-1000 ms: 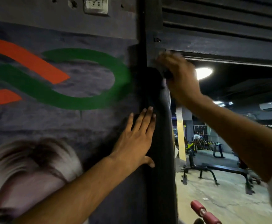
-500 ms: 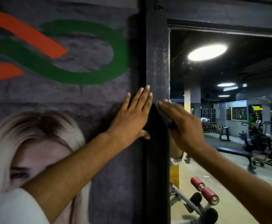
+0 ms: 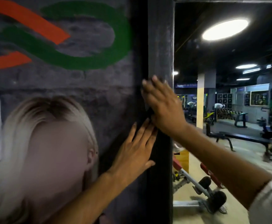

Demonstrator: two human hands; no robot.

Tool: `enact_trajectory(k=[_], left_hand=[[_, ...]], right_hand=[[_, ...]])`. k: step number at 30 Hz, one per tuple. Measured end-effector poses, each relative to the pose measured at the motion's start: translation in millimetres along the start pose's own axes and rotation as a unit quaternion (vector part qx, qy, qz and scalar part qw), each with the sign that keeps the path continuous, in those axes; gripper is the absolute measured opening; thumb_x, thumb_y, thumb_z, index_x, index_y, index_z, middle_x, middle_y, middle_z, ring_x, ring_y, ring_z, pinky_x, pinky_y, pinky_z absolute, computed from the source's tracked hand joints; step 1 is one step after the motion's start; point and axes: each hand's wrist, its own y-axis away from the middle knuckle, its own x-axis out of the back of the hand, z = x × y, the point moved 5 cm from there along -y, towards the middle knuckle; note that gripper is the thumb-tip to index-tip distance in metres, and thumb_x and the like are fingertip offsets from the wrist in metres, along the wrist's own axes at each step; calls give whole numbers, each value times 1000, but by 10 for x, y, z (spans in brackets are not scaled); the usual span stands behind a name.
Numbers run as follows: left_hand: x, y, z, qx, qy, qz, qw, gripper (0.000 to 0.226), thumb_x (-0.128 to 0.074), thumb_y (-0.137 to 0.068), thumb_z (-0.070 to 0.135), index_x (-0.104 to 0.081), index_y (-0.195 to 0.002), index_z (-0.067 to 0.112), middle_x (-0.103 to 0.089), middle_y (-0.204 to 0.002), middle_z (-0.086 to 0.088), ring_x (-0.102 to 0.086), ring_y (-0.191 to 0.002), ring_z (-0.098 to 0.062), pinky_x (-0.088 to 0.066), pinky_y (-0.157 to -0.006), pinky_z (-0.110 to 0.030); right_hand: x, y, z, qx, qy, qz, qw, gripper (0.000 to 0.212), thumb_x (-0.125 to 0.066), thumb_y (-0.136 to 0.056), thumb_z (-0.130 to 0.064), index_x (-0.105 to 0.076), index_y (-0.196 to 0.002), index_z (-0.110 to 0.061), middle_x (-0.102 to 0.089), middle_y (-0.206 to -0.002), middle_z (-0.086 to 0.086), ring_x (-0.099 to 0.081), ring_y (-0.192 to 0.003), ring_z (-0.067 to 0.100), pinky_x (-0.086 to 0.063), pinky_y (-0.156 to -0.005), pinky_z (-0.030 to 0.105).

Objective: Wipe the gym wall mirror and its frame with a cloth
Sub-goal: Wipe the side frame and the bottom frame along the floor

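Note:
The wall mirror (image 3: 229,110) fills the right half of the view and reflects the gym. Its dark vertical frame (image 3: 161,46) runs down the middle. My right hand (image 3: 162,107) lies flat on the frame with straight fingers, pressing a dark cloth (image 3: 149,112) against it; only a small bit of the cloth shows under the palm. My left hand (image 3: 136,151) rests flat and open just below, on the frame's left edge where it meets the painted wall, its fingertips almost touching my right hand.
Left of the frame is a painted wall (image 3: 83,88) with orange and green bands and a large poster of a blond-haired head. The mirror shows benches (image 3: 245,139), a red-padded machine (image 3: 204,183), a yellow pillar and ceiling lights.
My right hand has slid the cloth down the frame from the top corner and across to the frame's left side. My left hand stays flat on the wall edge.

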Motion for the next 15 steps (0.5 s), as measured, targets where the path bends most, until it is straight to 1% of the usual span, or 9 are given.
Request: enact_trajectory(k=[2, 4, 6, 8, 9, 10, 11, 13, 15], left_hand=[[-92, 135, 115, -10, 1, -9, 1000, 123, -94, -53, 70, -57, -148, 0, -54, -154, -24, -39, -150, -39, -29, -125, -57], [-118, 208, 163, -11, -13, 1, 1000, 123, -95, -52, 69, -58, -147, -1, -56, -152, -25, -41, -149, -40, -28, -124, -56], [-92, 219, 166, -5, -25, 6, 1000, 133, -92, -58, 69, -43, -157, -4, -39, -165, -27, -29, -156, -39, -30, -127, -57], [-91, 224, 163, -3, -42, 2, 999, 141, -86, -66, 69, -18, -165, -4, -11, -175, -26, -13, -163, -39, -25, -129, -57], [-87, 232, 162, -1, -45, 3, 999, 142, -85, -69, 69, -10, -166, -3, -2, -176, -25, -8, -164, -38, -21, -131, -57], [-84, 235, 167, 1, -46, 5, 999, 142, -84, -72, 68, -6, -167, -3, 4, -176, -25, -3, -164, -38, -18, -131, -57], [-80, 240, 180, 2, -46, 6, 999, 140, -83, -73, 67, -5, -167, -2, 6, -176, -24, 0, -164, -37, -17, -132, -56], [-77, 252, 203, 9, -46, 4, 999, 137, -82, -76, 65, -5, -168, -2, 7, -176, -23, 2, -165, -37, -18, -131, -56], [-97, 261, 223, 14, -42, 0, 999, 131, -81, -78, 63, -10, -168, -1, 2, -177, -23, 2, -165, -36, -19, -131, -56]], right_hand=[[-52, 478, -186, 43, 11, -40, 998, 51, -61, -91, -18, -64, -141, -6, -52, -158, 11, -38, -152, 38, -25, -127, 52], [5, 599, -214, 70, 4, -61, 996, 53, -68, -88, -18, -65, -141, -10, -55, -155, 7, -42, -151, 35, -31, -124, 49], [173, 398, -134, 66, -21, -33, 997, 53, -68, -85, -17, -68, -137, -12, -61, -150, 7, -49, -146, 31, -37, -118, 45], [413, 44, 32, 38, -35, 55, 997, 50, -62, -85, -10, -70, -135, -11, -63, -147, 7, -50, -145, 29, -37, -115, 41], [505, -120, 141, 13, -39, 100, 994, 50, -61, -86, -6, -70, -135, -12, -63, -147, 6, -50, -146, 28, -37, -115, 40], [536, -241, 249, -18, -45, 127, 991, 49, -61, -87, -4, -70, -135, -13, -63, -147, 6, -49, -146, 28, -37, -116, 40], [497, -305, 335, -50, -53, 134, 988, 50, -60, -88, -3, -69, -137, -14, -62, -149, 6, -48, -147, 28, -36, -118, 41], [275, -232, 367, -100, -74, 105, 987, 59, -59, -87, 1, -63, -144, -14, -55, -155, 7, -40, -152, 32, -33, -122, 44], [37, 120, 224, -116, -102, 90, 984, 66, -59, -87, 6, -55, -151, -10, -47, -162, 11, -32, -156, 36, -30, -126, 50]])
